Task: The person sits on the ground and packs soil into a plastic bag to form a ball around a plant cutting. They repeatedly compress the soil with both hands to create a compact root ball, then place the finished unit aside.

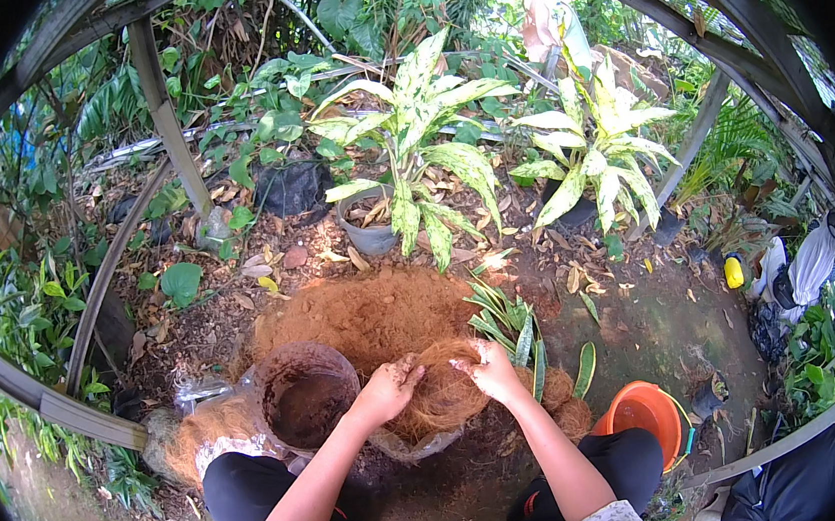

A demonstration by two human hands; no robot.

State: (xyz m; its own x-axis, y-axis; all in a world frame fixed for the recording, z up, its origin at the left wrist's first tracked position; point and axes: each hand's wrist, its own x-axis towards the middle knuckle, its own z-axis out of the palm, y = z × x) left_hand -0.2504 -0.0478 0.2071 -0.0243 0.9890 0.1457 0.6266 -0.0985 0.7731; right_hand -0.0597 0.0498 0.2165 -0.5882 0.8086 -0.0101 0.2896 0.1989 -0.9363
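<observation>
A loose nest of brown coconut fibre (445, 390) lies between my hands, above a clear plastic bag (417, 447). My left hand (392, 387) grips its left edge, fingers curled into the strands. My right hand (490, 368) pinches the fibre at its upper right. Soil clings to the fingers of both hands. Just left of my left hand stands a soil-stained pot (306, 392) with dark residue inside. Beyond the hands is a mound of reddish-brown soil (370, 314). Variegated snake plant leaves (506, 320) lie right of the mound, with balls of fibre (572, 417) below them.
An orange bucket (640, 416) stands by my right knee. More fibre in plastic (211, 431) lies at the left. Ahead are a potted variegated plant (406, 141) and another (596, 153). A curved frame bar (93, 420) crosses the lower left; a small black pot (709, 394) lies at the right.
</observation>
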